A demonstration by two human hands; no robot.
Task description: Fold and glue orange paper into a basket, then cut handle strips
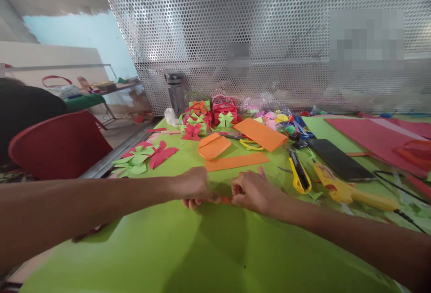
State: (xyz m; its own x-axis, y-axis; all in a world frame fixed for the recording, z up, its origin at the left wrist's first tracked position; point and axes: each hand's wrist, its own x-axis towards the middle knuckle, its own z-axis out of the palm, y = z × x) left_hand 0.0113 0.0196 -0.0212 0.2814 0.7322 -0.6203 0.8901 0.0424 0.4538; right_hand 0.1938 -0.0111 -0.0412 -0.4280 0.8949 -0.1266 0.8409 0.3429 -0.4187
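Between my two hands a narrow strip of orange paper (225, 200) is stretched just above the green tabletop sheet (215, 248). My left hand (197, 186) is closed on the strip's left end, its fingers curled underneath. At the other end, the fingertips of my right hand (252, 190) pinch it. Most of the strip is hidden by my fingers. Just beyond my hands lie a longer orange paper band (237, 161), a folded orange paper piece (213, 146) and an orange sheet (261, 133).
On the right are a yellow utility knife (299, 172), a yellow glue gun (350, 187) with its cord and a black phone (340, 159). Red and green paper cutouts (148, 156) lie left. Small paper baskets (225, 110) and a bottle (175, 93) stand before a perforated metal panel (208, 28).
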